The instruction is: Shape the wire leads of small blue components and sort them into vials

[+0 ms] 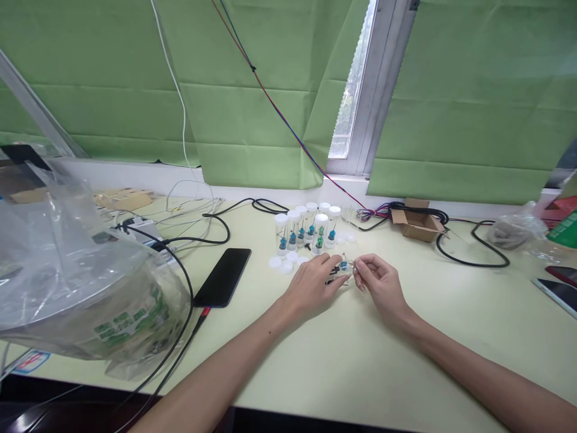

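Observation:
My left hand [315,281] is closed around a small clear tube [346,272] lying on its side, with a blue piece and dark bits showing at it. The fingers cover much of the tube. At the tube's right end, the fingertips of my right hand [381,287] pinch something thin, like fine wires; its exact shape is too small to make out. Just behind my hands stands a group of several clear tubes with white caps [321,218], holding blue or green flower-like pieces. Loose white caps [285,266] lie left of them, and more clear discs [346,237] lie to their right.
A black phone [224,278] with a cable lies to the left, beside a large plastic-wrapped tub [85,300]. A small open cardboard box [419,225] and black cables [478,263] are at the back right. Another phone [559,294] lies at the right edge.

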A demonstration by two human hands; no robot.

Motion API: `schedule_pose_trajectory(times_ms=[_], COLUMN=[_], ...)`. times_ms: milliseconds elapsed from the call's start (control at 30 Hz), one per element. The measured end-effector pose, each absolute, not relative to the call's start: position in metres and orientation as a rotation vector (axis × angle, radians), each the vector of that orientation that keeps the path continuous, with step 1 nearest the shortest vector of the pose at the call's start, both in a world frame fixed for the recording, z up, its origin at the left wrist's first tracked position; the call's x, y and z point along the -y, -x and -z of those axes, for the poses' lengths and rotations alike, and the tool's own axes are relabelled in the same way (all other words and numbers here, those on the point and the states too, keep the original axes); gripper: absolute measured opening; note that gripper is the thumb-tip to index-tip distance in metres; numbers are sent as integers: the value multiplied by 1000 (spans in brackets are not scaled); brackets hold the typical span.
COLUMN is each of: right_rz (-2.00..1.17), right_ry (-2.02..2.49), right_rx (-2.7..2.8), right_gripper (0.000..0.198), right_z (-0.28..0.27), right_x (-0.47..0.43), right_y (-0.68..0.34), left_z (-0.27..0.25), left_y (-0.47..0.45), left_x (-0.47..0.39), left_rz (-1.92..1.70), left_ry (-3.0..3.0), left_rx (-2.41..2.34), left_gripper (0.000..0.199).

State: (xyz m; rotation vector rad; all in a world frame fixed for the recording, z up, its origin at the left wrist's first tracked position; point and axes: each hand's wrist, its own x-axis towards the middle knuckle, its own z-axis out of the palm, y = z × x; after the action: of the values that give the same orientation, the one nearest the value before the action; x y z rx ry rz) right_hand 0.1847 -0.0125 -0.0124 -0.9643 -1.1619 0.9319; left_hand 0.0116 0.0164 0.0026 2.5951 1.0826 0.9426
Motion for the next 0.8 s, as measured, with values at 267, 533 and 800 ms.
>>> schedule_pose_trajectory(times_ms=[267,533,800], right_rz=[-915,-896,-864], right_ry=[959,960,975], right_rx=[1169,1207,1262], right_gripper=[29,29,28], right_z=[12,15,18], right_x=[14,13,14], right_y=[-184,-185,-185], left_z=[-3,-3,-4], left_y=[-12,-12,-13], left_x=[-14,-14,-13], left_rz=[-933,-932,-917], left_ry=[-2580,-2591,-2566], left_rx=[-1091,-1080,-1082], left_gripper=[29,29,29])
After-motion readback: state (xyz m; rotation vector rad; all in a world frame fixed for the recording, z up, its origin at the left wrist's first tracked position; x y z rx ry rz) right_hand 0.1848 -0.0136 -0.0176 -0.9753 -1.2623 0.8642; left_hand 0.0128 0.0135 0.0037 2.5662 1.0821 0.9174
